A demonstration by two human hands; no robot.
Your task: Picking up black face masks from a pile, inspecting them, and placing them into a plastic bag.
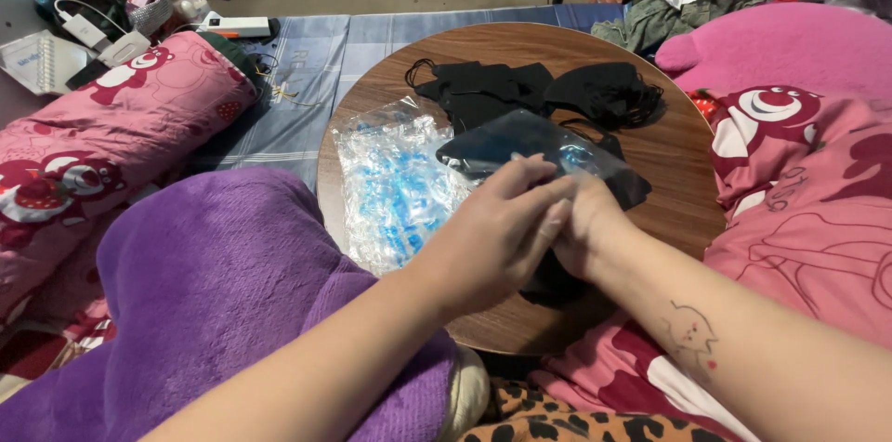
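Both hands at centre of round wood-grain desk (pixel 669 172) — left hand (pixel 497 233) and right hand (pixel 585 228) pinched closed on glossy clear sleeve (pixel 520 140) containing soft black mask; crinkled plastic pouches (pixel 395 186) beside — left.

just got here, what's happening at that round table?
A person seated at a round wooden table has both hands on a clear plastic sleeve with a black face mask inside it. The left hand lies over the right hand, and both meet at the near end of the sleeve. A pile of loose black masks sits at the far side of the table, and a stack of clear sleeves with blue print lies to the left. A purple blanket covers the lap.
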